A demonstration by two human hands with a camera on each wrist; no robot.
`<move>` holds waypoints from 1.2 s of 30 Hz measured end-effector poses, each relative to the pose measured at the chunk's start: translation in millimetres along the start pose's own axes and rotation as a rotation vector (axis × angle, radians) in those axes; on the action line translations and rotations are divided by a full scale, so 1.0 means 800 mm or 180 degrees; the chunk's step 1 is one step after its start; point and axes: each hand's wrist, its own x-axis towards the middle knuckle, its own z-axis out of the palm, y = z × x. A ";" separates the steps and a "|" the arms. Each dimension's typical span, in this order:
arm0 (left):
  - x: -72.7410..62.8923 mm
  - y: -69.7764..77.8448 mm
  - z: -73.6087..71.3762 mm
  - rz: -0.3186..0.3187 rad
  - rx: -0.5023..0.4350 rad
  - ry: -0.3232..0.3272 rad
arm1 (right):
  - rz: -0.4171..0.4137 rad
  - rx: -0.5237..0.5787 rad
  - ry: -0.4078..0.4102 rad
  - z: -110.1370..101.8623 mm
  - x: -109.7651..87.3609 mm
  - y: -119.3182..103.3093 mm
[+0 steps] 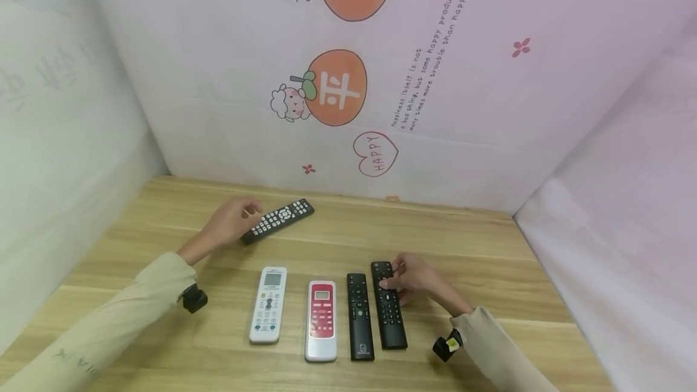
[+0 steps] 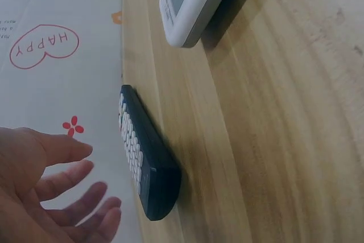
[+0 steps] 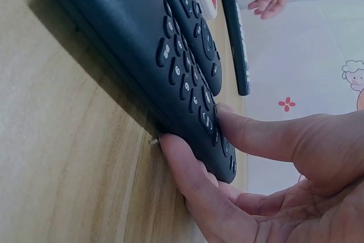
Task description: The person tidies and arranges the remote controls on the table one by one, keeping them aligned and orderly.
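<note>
At the back left, my left hand (image 1: 235, 219) hovers over the near end of a black remote control with white buttons (image 1: 280, 219). Its loosely bent fingers (image 2: 79, 183) stay apart from that remote in the left wrist view. On the right, my right hand (image 1: 414, 276) pinches the edges of a black remote control (image 3: 153, 55), thumb on one side and fingers on the other. That remote lies at the right end of a row. Just left of it is a slimmer black remote control (image 1: 360, 319), then a red and white one (image 1: 321, 322) and a white one (image 1: 268, 306).
All the remotes lie on a wood-grain table (image 1: 218, 331). A white printed sheet (image 1: 245, 107) rises behind it, and pale sheets also stand at the left and right sides. Each wrist carries a small black camera (image 1: 194, 299).
</note>
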 end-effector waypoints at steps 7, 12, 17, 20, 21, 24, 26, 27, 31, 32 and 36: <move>0.011 -0.011 0.008 -0.0213 0.0123 -0.0209 | 0.0012 0.0022 -0.0019 -0.001 -0.002 -0.002; 0.016 -0.017 0.015 -0.0298 0.0171 -0.0268 | 0.0021 0.0012 -0.0012 -0.001 -0.002 -0.002; 0.023 -0.021 0.018 -0.0312 0.0209 -0.0345 | 0.0034 0.0006 -0.0014 0.000 -0.001 -0.002; 0.027 -0.020 0.015 -0.0297 0.0183 -0.0444 | 0.0042 -0.0006 -0.0003 0.000 -0.001 -0.002; 0.027 -0.019 0.014 -0.0298 0.0145 -0.0480 | 0.0044 -0.0006 0.0000 0.000 -0.001 -0.002; 0.026 -0.015 0.011 -0.0328 0.0055 -0.0596 | 0.0041 -0.0005 -0.0001 0.001 -0.001 -0.002; 0.024 -0.013 0.010 -0.0365 -0.0004 -0.0665 | 0.0035 -0.0001 -0.0002 0.000 -0.001 -0.002; 0.024 -0.012 0.010 -0.0406 -0.0032 -0.0706 | 0.0030 -0.0001 -0.0004 0.000 0.000 -0.001; 0.023 -0.011 0.010 -0.0565 -0.0058 -0.0826 | 0.0020 -0.0001 -0.0006 0.000 0.000 -0.001; 0.023 -0.011 0.010 -0.0601 -0.0057 -0.0853 | 0.0021 -0.0005 -0.0007 0.000 0.000 -0.001; 0.024 -0.009 0.011 -0.0724 -0.0083 -0.0909 | 0.0040 -0.0029 0.0003 0.000 0.000 -0.002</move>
